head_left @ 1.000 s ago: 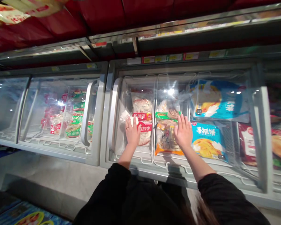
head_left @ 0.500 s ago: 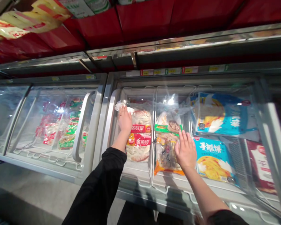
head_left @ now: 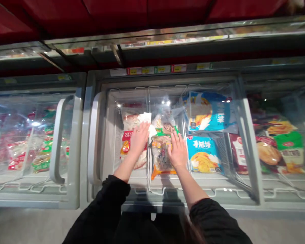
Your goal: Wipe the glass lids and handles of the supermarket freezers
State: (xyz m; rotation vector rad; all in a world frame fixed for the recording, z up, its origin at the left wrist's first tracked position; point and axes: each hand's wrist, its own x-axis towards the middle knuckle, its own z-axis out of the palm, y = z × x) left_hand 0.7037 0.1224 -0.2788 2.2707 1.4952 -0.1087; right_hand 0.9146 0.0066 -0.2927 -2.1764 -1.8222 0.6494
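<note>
My left hand (head_left: 139, 137) lies with its fingers stretched out over a white tissue (head_left: 146, 119), pressing it against the glass lid (head_left: 165, 185) of a chest freezer. Part of the tissue sticks out past the fingertips. To the right, my right hand (head_left: 178, 151) rests flat on the same glass, fingers apart, with nothing in it. Beneath the glass are red-and-white dumpling bags (head_left: 127, 135), an orange-edged bag (head_left: 162, 159) and blue flatbread packs (head_left: 203, 154). Both hands partly cover the bags below.
A grey lid handle (head_left: 94, 139) stands left of my left hand. Another freezer (head_left: 38, 200) with its own handle (head_left: 57, 139) adjoins on the left. More frozen packs (head_left: 279, 145) lie at the right. Price tags (head_left: 157, 69) line the back edge below a red shelf front (head_left: 117, 17).
My left hand has slid to the right across the glass with the tissue, closer to my right hand. My right hand stays about where it was on the lid. The view has shifted right.
</note>
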